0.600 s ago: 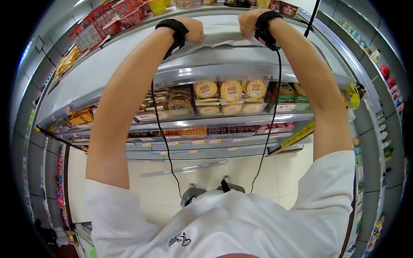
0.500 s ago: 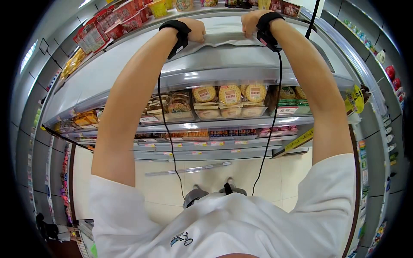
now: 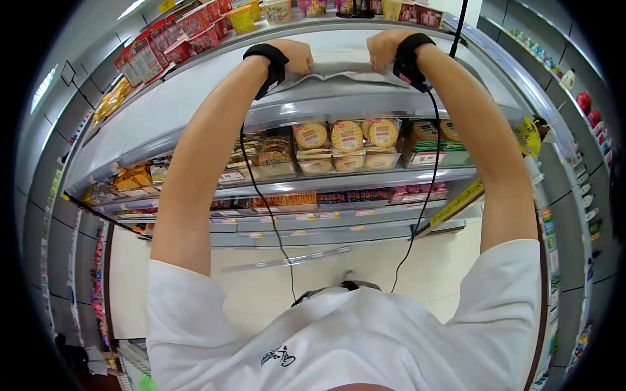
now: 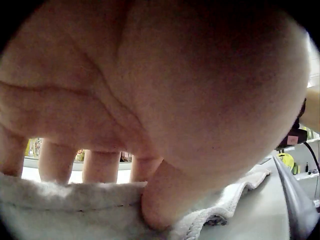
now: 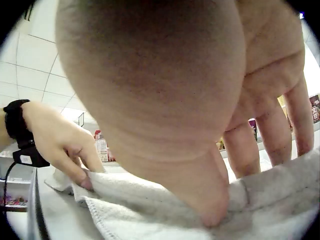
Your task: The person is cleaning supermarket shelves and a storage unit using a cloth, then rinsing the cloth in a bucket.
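Note:
A light grey cloth lies across the white shelf top, stretched between both hands. My left hand grips its left end, and my right hand grips its right end. In the left wrist view the thumb presses on the cloth while the fingers of the left hand go down behind its folded edge. The right wrist view shows the right hand holding the cloth the same way, with the left hand pinching it farther off.
Red packs and cups stand along the back ledge. Below the shelf top are packaged round biscuits and smaller snacks. A clear strip lies on the floor. Cables hang from both wrists. A black pole rises at the right.
Both hands and the cloth sit slightly lower in the head view, still gripped at both ends. The camera view has shifted a little, and more of the back ledge shows.

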### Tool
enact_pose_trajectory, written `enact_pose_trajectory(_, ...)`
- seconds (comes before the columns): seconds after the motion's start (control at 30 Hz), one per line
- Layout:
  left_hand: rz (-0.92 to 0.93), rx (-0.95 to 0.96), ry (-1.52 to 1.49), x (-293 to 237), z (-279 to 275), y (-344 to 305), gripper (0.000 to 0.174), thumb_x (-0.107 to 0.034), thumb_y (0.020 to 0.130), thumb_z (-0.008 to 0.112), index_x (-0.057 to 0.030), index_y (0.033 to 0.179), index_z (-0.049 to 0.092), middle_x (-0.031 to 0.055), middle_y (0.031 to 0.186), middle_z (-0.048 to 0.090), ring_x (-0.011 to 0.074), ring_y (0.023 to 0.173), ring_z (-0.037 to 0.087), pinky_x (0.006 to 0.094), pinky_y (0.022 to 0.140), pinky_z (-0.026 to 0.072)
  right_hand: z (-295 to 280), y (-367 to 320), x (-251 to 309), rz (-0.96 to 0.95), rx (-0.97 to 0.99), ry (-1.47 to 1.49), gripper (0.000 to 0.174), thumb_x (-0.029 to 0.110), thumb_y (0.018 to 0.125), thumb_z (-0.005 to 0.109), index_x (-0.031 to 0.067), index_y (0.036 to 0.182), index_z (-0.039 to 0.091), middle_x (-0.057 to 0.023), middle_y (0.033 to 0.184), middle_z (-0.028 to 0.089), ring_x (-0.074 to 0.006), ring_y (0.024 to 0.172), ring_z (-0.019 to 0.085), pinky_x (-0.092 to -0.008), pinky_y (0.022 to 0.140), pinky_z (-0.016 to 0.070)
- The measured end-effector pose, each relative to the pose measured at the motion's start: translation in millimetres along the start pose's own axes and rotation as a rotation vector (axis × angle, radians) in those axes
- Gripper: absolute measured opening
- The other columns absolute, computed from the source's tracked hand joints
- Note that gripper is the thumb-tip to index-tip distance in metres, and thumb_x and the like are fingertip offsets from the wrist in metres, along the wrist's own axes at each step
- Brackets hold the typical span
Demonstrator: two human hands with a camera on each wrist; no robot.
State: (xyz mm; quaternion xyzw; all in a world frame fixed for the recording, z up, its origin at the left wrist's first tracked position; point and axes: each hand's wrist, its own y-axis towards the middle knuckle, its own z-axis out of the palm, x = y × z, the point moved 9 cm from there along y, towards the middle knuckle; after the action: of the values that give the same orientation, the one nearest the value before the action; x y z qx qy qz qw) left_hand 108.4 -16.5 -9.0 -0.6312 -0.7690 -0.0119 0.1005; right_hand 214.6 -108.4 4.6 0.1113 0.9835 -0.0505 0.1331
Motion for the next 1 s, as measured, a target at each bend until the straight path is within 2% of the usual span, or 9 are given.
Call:
enact_pose_trajectory(0.07,0.012,-0.024,0.019,-10.4,-0.7,-13.1,0.028,-0.023,0.078,0.063,-0.0046,0.098,0.07,0.0176,0.083,0.069,0.0339,0.072,0.063,0.043,0.069,0.0487,0.1,-15.6,6.3,-0.001,-0.022,0.006,0.023,0.018,0.07,0.066,-0.0013,0.083,0.069,-0.0173,0.081,0.069,-0.0306,0.068,0.065,-0.0423,0.06,0.0505)
enact_pose_trajectory(0.2,0.0,-0.069,-0.018,-29.9,-2.9,-36.5,0.028,-0.022,0.077,0.062,-0.005,0.097,0.07,0.0182,0.083,0.069,0.0349,0.074,0.064,0.0438,0.069,0.0489,3.6,-35.4,11.0,0.103,0.032,-0.036,0.025,0.019,0.066,0.064,-0.0001,0.082,0.068,-0.0197,0.073,0.065,-0.032,0.065,0.061,-0.0412,0.059,0.0468)
enact_pose_trajectory(0.3,-0.017,-0.118,0.071,-30.6,-3.3,-41.2,0.029,-0.019,0.073,0.06,-0.0055,0.096,0.07,0.0198,0.086,0.069,0.0367,0.081,0.066,0.0438,0.073,0.0503,4.8,-44.0,15.0,0.068,0.038,0.006,0.019,0.016,0.068,0.061,-0.0014,0.077,0.065,-0.0195,0.067,0.062,-0.0304,0.061,0.057,-0.0417,0.059,0.0451)
enact_pose_trajectory(0.33,-0.038,-0.118,0.06,-35.0,-8.5,-48.0,0.029,-0.019,0.073,0.06,-0.0058,0.097,0.071,0.0202,0.088,0.069,0.037,0.083,0.066,0.0435,0.074,0.0507,2.9,-45.0,20.8,-0.01,-0.012,0.099,0.018,0.013,0.069,0.06,-0.0047,0.067,0.06,-0.0189,0.06,0.058,-0.0292,0.051,0.048,-0.0464,0.048,0.0357)
enact_pose_trajectory(0.5,-0.023,-0.224,-0.002,-38.9,-8.5,-57.7,0.03,-0.02,0.075,0.059,-0.0058,0.098,0.071,0.0213,0.093,0.069,0.0375,0.088,0.066,0.0439,0.078,0.0516,-1.8,-55.3,22.3,0.042,0.0,0.094,0.022,0.017,0.069,0.063,-0.0054,0.072,0.064,-0.0204,0.063,0.059,-0.0315,0.055,0.052,-0.0451,0.051,0.0403)
enact_pose_trajectory(0.63,-0.021,-0.148,0.059,-34.7,-2.2,-46.3,0.032,-0.021,0.075,0.061,-0.004,0.099,0.07,0.0217,0.095,0.069,0.0379,0.09,0.066,0.0437,0.079,0.0516,4.0,-45.5,18.0,0.012,0.084,0.039,0.02,0.017,0.071,0.062,-0.0026,0.07,0.063,-0.0152,0.062,0.059,-0.0299,0.055,0.051,-0.0443,0.051,0.0404)
enact_pose_trajectory(0.73,-0.019,-0.144,0.019,-37.3,-4.4,-44.5,0.031,-0.023,0.073,0.064,-0.0045,0.098,0.071,0.0214,0.092,0.069,0.0379,0.086,0.066,0.0439,0.076,0.0519,8.5,-38.6,10.8,-0.002,0.124,-0.017,0.02,0.018,0.07,0.057,-0.0012,0.07,0.06,-0.0191,0.06,0.055,-0.0306,0.055,0.05,-0.0443,0.055,0.0399)
enact_pose_trajectory(0.83,0.02,-0.152,0.038,-39.6,-7.4,-40.1,0.028,-0.023,0.069,0.069,-0.0028,0.089,0.071,0.0214,0.084,0.069,0.0371,0.078,0.065,0.0442,0.069,0.051,9.9,-35.3,4.8,0.01,0.094,-0.001,0.027,0.023,0.073,0.063,0.0,0.086,0.068,-0.017,0.069,0.063,-0.03,0.062,0.057,-0.0419,0.062,0.0453)
enact_pose_trajectory(1.0,0.031,-0.165,0.021,-47.2,-18.0,-31.6,0.029,-0.024,0.064,0.072,-0.0007,0.08,0.068,0.022,0.076,0.066,0.0389,0.073,0.063,0.0458,0.065,0.0487,-3.2,-44.9,5.4,0.024,0.095,-0.004,0.031,0.025,0.071,0.066,0.0014,0.09,0.069,-0.0165,0.079,0.069,-0.0299,0.071,0.064,-0.0397,0.066,0.0487)
